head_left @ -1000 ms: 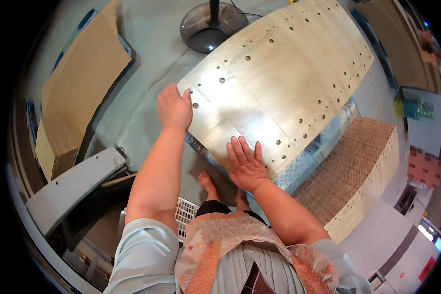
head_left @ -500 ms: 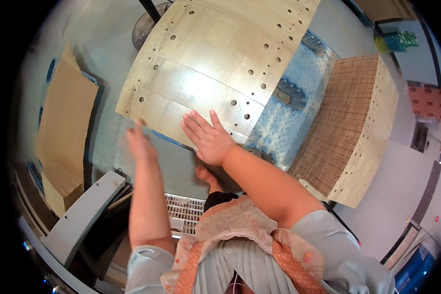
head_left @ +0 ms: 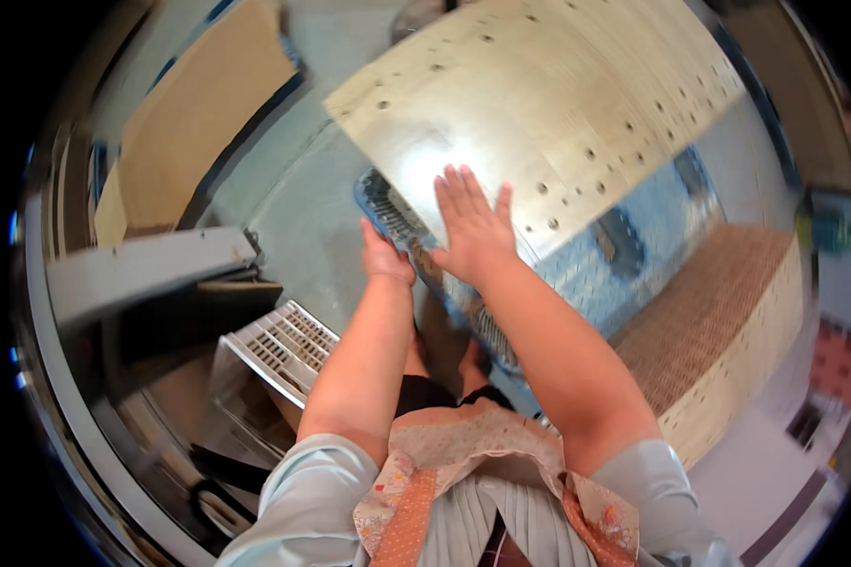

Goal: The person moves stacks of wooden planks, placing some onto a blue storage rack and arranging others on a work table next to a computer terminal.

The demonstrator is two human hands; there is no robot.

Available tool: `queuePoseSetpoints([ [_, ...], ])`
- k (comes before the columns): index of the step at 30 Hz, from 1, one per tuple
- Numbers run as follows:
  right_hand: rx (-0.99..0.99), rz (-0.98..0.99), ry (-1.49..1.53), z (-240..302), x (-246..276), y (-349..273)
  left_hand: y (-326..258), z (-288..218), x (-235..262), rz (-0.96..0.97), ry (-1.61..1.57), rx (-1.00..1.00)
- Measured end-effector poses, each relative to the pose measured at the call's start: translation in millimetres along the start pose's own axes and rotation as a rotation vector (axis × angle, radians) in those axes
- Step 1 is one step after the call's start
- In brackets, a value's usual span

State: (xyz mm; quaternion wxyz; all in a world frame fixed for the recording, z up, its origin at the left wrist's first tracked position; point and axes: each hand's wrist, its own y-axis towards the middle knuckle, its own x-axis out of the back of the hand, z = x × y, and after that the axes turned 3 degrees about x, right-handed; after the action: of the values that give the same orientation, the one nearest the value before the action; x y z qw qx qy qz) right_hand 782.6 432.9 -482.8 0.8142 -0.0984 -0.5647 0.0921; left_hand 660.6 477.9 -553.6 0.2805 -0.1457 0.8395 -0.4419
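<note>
A stack of pale wooden boards [head_left: 501, 104] with rows of drilled holes lies on a blue diamond-patterned pallet [head_left: 577, 274]. My right hand [head_left: 477, 236] rests flat on the near end of the top board, fingers stretched and thumb apart. Against the pallet's near left edge, my left hand [head_left: 388, 257] is closed around the rim; part of its fingers is hidden. Beside the boards, on the right, stands another stack with a brown, slotted side [head_left: 709, 293].
A brown cardboard-covered stack [head_left: 199, 113] stands at the far left on the grey floor. Nearer, a grey machine beam [head_left: 151, 269] and a white slatted crate [head_left: 288, 345] are at my left. Red boards [head_left: 842, 364] stand at the far right.
My view has swung, so the boards and pallet appear further right. My left hand has come from beside the boards to the pallet's edge. My right hand stays flat on the top board.
</note>
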Motion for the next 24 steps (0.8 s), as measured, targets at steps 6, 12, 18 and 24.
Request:
queuePoseSetpoints([
  [6,0.057,-0.057,-0.046,-12,-13,6,5,40,-23,0.2,-0.191,0.082],
  [12,0.072,-0.096,-0.099,-13,-18,4,15,20,-15,0.006,0.086,0.014],
  [18,0.127,-0.144,-0.147,-12,-25,1,59,-55,-21,0.076,0.005,-0.152],
  [24,0.091,-0.095,-0.214,-12,-24,3,71,-51,-37,0.517,0.12,-0.21],
])
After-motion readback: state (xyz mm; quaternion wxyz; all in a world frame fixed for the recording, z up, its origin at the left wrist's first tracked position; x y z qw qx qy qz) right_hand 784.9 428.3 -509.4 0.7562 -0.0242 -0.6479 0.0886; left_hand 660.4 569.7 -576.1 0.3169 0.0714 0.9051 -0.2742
